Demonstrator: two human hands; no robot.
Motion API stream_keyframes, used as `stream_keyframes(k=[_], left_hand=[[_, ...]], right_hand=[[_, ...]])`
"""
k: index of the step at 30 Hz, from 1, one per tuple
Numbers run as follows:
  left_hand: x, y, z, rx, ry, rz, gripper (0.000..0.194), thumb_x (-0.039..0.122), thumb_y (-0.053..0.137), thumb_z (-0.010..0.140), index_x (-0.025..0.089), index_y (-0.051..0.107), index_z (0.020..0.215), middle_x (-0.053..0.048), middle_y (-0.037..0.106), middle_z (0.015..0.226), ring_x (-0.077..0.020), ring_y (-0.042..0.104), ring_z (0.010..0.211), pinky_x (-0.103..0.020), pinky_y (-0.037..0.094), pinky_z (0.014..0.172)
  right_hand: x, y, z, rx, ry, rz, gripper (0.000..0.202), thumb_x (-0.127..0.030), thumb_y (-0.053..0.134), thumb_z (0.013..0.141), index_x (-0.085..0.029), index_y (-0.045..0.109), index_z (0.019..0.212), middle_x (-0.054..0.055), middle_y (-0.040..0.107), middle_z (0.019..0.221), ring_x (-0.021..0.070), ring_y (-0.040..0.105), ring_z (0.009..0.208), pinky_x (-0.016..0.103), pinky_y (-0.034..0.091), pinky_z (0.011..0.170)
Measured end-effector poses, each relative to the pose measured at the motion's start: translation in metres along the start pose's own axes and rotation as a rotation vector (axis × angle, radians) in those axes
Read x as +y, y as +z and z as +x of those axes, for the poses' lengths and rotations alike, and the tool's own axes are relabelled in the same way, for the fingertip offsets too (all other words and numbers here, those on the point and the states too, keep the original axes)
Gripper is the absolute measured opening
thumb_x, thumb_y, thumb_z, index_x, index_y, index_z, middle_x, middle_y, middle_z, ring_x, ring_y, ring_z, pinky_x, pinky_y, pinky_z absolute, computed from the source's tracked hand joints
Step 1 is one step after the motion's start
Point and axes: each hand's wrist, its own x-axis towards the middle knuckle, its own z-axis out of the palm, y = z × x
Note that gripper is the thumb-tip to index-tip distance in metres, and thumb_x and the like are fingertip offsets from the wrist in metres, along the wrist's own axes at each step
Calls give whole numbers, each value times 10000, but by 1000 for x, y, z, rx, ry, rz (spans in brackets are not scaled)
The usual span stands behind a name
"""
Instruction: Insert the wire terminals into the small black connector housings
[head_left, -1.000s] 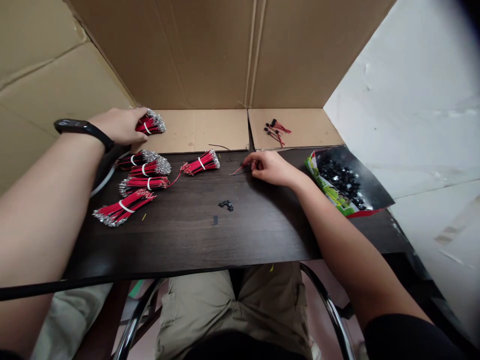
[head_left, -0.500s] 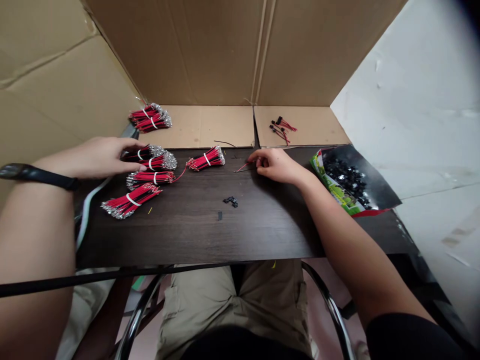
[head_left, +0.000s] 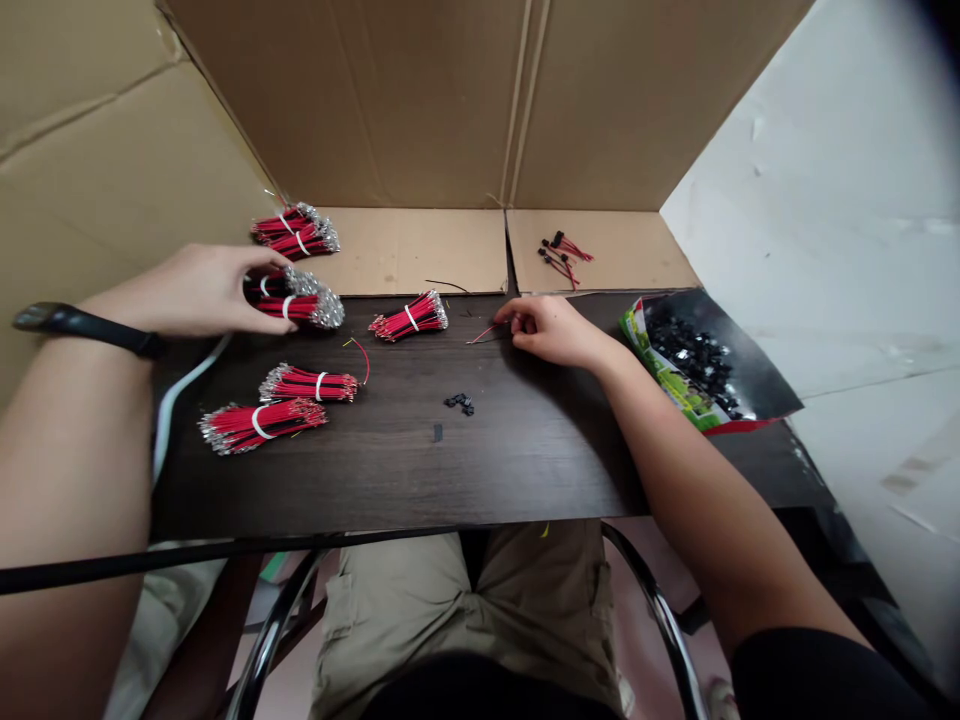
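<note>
The left hand's grip (head_left: 199,290) covers the left ends of two wire bundles (head_left: 296,305). The right hand's grip (head_left: 551,330) hides one end of a thin wire (head_left: 482,334). The loose black parts (head_left: 460,404) on the table (head_left: 525,460) are too small to identify, like single pieces in the bag (head_left: 765,385). The left forearm (head_left: 75,450) leaves at the left edge, the black sleeve (head_left: 810,670) at the bottom.

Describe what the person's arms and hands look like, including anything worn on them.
Both hands are ungloved. Above the left hand, the wrist carries a black band with a thicker, rounded dark section. The right hand has no wristband; a plain black sleeve covers that upper arm.
</note>
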Motion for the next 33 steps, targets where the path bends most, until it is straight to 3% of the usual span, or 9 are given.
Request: stream_keyframes(k=[3, 8, 14, 21, 24, 27, 29, 31, 33], left_hand=[[1, -9, 17, 93, -21, 46, 790, 616, 606, 776, 95, 661, 1368, -165, 736, 1208, -366, 708, 1074, -491, 566, 987], [6, -8, 42, 50, -3, 62, 891, 620, 598, 918, 47, 506, 1594, -227, 654, 1459, -413, 653, 1311, -563, 514, 1130], [25, 2, 44, 95, -4, 54, 912, 726, 556, 986, 33, 545, 1580, -253, 596, 1534, -431, 586, 1425, -578, 463, 1205], [36, 7, 45, 143, 17, 32, 791, 555, 472, 1031, -26, 517, 1565, -301, 578, 1531, -434, 565, 1445, -560, 430, 1243], [38, -1, 22, 152, 22, -66, 838, 596, 448, 1039, -5, 450, 1623, -292, 540, 1590, -459, 540, 1477, -586, 420, 1251], [39, -6, -29, 239, -36, -207, 849, 732, 494, 1009, 179, 461, 1652, -177, 570, 1611, -454, 583, 1448, -618, 448, 1223], [40, 0, -69, 144, -34, -195, 819, 811, 599, 897, 352, 553, 1574, -55, 657, 1532, -442, 653, 1374, -623, 484, 1197], [43, 14, -100, 25, 127, -230, 861, 819, 722, 785, 428, 565, 1536, 14, 570, 1641, -413, 595, 1461, -546, 446, 1271], [47, 31, -116, -39, 225, -211, 697, 707, 639, 923, 423, 532, 1550, 6, 568, 1640, -344, 569, 1496, -466, 443, 1283]], right_hand=[[2, 1, 0, 6, -8, 19, 447, -3, 593, 841, -105, 796, 1225, 52, 745, 935, 146, 620, 783, 259, 432, 745], [4, 0, 0, 11, -13, 22, 446, 0, 583, 839, -108, 798, 1215, 53, 745, 946, 145, 613, 780, 262, 432, 737], [1, 0, -1, 3, 0, 14, 443, 0, 591, 837, -112, 793, 1215, 51, 737, 937, 149, 612, 782, 263, 432, 737], [3, 1, -1, 14, -18, 15, 429, -14, 582, 847, -121, 798, 1202, 47, 726, 915, 152, 609, 775, 267, 431, 727], [3, 1, -1, 14, -13, 21, 428, -13, 582, 848, -117, 799, 1203, 47, 725, 904, 155, 612, 774, 269, 433, 731], [1, -1, -2, 4, -7, 18, 435, -12, 582, 849, -109, 798, 1214, 54, 729, 916, 155, 610, 775, 272, 431, 731], [-1, -1, -2, -1, -3, 10, 434, -14, 583, 852, -103, 798, 1219, 61, 735, 936, 154, 605, 777, 273, 428, 729], [-2, -2, -2, 1, -1, 7, 432, -12, 585, 852, -98, 798, 1219, 68, 744, 961, 153, 605, 784, 274, 430, 733], [-3, -2, -2, 7, 7, 5, 428, -9, 585, 851, -94, 798, 1213, 75, 752, 976, 153, 607, 789, 276, 433, 740]])
